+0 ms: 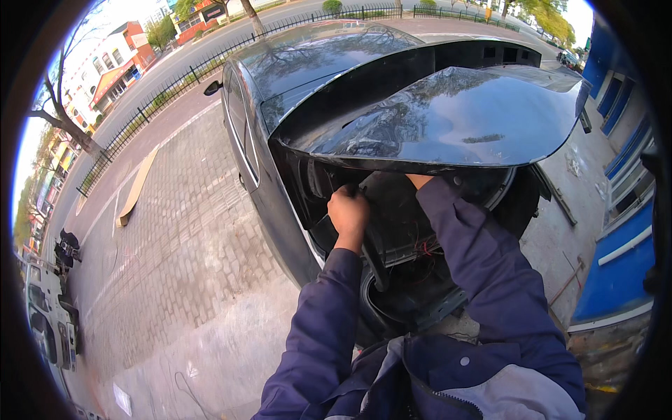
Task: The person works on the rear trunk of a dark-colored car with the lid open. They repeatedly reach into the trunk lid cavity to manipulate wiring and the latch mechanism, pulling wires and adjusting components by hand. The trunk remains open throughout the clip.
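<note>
A dark car stands before me with its dented trunk lid [448,119] raised over the open trunk [413,294]. My left hand [348,215] is inside the opening at its left side, fingers closed round a thick dark bar [375,260]. The bar's dark upper end shows above my fist, and its lower part slopes down towards the trunk's rear edge. My right hand [418,180] reaches under the lid's edge. Only a bit of it shows by the cuff; its fingers are hidden, so I cannot tell what it touches.
Thin red wires [425,248] hang in the trunk. To the right is a blue and white wall [623,245], with a long dark strip [558,196] beside the car. A long board [138,185] lies on the paving at left. A white vehicle [52,315] stands at far left.
</note>
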Demonstrator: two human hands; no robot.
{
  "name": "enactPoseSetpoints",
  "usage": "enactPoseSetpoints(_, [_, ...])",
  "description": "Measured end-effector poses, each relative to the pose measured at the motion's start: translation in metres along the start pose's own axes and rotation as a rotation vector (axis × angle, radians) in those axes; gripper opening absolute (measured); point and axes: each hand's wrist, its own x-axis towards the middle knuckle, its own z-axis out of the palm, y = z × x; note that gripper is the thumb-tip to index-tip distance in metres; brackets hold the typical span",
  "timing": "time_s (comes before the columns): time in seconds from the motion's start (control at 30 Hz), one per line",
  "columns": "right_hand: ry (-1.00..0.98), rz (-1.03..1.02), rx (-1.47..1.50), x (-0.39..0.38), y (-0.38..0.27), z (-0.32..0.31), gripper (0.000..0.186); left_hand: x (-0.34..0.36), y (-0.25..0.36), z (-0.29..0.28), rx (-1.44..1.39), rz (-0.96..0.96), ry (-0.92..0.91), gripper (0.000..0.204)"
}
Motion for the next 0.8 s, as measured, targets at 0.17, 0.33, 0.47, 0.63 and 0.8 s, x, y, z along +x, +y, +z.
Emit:
enactPoseSetpoints(0.17, [0.113, -0.074, 0.050, -0.001, -0.006, -0.006, 0.029, 0.004, -0.005, 0.002, 0.028, 0.048, -0.014, 0.028])
enactPoseSetpoints(0.33, [0.311, -0.222, 0.094, 0.000, -0.029, -0.009, 0.029, 0.010, -0.007, 0.005, 0.005, -0.011, -0.034, 0.029])
enactPoseSetpoints(0.47, [0.362, -0.216, -0.115, -0.006, -0.043, 0.003, 0.032, 0.012, -0.006, 0.004, -0.079, -0.051, -0.064, 0.031])
enactPoseSetpoints(0.63, [0.662, -0.087, 0.073, -0.089, -0.023, 0.059, 0.032, 0.013, -0.004, 0.001, 0.050, 0.104, -0.012, 0.037])
enactPoseSetpoints(0.8, [0.171, 0.184, 0.237, -0.136, 0.023, 0.108, 0.027, 0.020, -0.010, 0.005, 0.006, 0.094, -0.090, 0.026])
